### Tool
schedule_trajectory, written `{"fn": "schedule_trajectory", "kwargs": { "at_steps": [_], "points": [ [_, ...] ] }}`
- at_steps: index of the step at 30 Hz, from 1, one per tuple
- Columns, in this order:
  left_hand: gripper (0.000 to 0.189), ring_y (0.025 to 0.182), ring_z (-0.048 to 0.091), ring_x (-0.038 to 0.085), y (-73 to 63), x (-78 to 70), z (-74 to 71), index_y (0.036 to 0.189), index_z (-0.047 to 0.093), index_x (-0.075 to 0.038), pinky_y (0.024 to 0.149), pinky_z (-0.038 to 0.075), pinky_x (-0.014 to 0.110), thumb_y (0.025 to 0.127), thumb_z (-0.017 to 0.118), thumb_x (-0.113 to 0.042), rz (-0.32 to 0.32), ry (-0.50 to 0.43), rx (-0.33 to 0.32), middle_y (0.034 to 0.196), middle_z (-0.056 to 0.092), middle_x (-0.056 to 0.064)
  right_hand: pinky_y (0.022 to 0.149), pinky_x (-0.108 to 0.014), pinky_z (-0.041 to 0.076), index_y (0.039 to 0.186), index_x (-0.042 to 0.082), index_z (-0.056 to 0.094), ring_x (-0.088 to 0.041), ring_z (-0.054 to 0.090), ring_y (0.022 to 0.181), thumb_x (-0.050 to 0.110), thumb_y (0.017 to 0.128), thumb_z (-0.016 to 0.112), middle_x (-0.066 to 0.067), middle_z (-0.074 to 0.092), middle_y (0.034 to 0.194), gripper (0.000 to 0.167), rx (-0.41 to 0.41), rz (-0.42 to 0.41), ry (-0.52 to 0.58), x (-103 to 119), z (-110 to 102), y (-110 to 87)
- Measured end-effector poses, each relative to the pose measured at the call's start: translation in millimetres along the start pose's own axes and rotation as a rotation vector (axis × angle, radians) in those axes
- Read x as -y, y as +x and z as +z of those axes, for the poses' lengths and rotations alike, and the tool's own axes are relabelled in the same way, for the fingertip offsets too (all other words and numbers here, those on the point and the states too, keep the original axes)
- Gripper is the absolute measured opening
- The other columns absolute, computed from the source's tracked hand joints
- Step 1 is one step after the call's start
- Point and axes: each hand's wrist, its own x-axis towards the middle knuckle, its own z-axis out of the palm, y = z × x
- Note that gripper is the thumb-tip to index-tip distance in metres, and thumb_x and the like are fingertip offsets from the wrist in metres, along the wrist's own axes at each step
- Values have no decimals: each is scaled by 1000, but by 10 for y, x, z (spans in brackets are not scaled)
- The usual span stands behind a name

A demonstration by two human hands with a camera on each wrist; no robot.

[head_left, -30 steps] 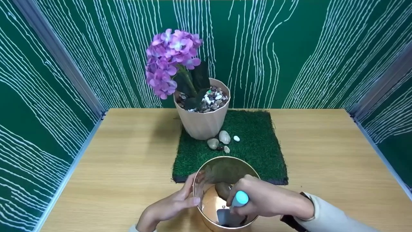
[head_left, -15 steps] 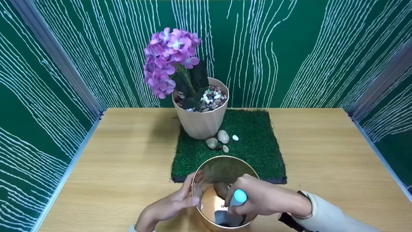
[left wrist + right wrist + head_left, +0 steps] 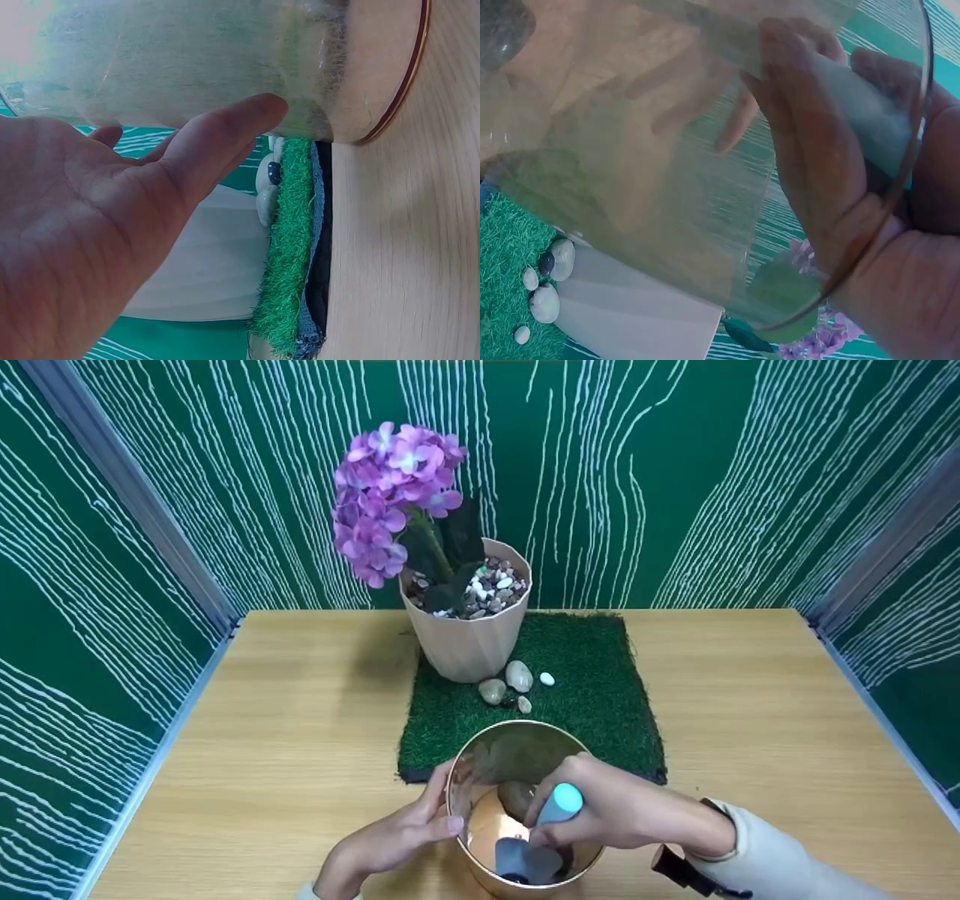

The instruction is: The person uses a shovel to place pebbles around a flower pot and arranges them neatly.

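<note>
A clear amber-tinted glass vase [image 3: 491, 727] with a gold rim stands at the table's front. My left hand [image 3: 405, 834] rests against its left side, thumb and fingers spread nearly straight along the outer wall; in the left wrist view the thumb [image 3: 232, 131] lies on the glass. My right hand [image 3: 600, 810] reaches inside the vase and grips the handle [image 3: 562, 802] of a small trowel, turquoise at its end. The trowel's flat grey blade [image 3: 525, 861] is low in the vase. A large brown stone [image 3: 516, 800] lies inside, with some dark bits near the blade.
A pale pot [image 3: 469, 649] with purple flowers [image 3: 397, 502] and pebbles stands behind, on an artificial grass mat [image 3: 585, 697]. Several stones [image 3: 519, 676] lie before the pot. Green walls with white lines enclose the wooden table [image 3: 300, 697].
My right hand has shifted slightly up and right, tilting the trowel so that more of its blade shows, further left. My left hand stays at the vase.
</note>
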Motion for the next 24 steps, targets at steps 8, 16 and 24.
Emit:
{"fn": "schedule_trajectory", "kwargs": {
  "at_steps": [8,16,24],
  "points": [
    [87,175,-1,51,8,-13,2,178,-6,-6,139,10,69,120,47,-43,-33,-15,-2,189,-5,28,82,-19,63,112,-3,87,0,73,85,7,99,79,-19,87,105,18,-17,-24,113,19,-121,-51],
    [89,175,1,52,-7,-14,-1,178,-6,-6,138,12,69,119,48,-45,-40,-11,-9,188,-5,29,82,-36,70,119,-11,81,-11,83,101,2,104,73,-31,83,118,22,-25,-16,240,-57,-224,-102],
    [91,175,-3,52,-7,-11,2,178,-9,-4,138,9,67,119,47,-43,-35,-11,-10,188,-7,29,76,-32,68,118,-19,76,-10,86,89,1,107,69,-42,79,113,24,-57,8,342,-130,-314,-161]
  ]
}}
